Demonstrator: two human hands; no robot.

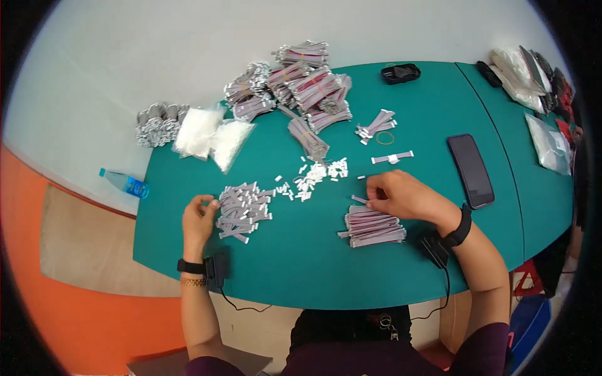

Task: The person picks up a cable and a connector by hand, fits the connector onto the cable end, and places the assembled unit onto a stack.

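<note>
My right hand (404, 195) is closed in a pinch on the end of a short grey ribbon cable (359, 199). Right below it lies a neat stack of grey and dark-red ribbon cables (375, 227), laid side by side. On the left, my left hand (199, 220) has its fingers curled toward the thumb at the edge of a loose heap of short grey ribbon cables (241, 210) with white connectors. What its fingertips hold, if anything, cannot be made out. Between the hands, farther back, small white connector pieces (310, 182) lie scattered.
Bundled ribbon cables (313, 88) are piled at the back of the green table (301, 263), beside bags of white pieces (199, 131). A phone (470, 170), rubber band (385, 138), single cable (392, 158) and black pouch (401, 73) lie right. A bottle (125, 183) is at the left edge.
</note>
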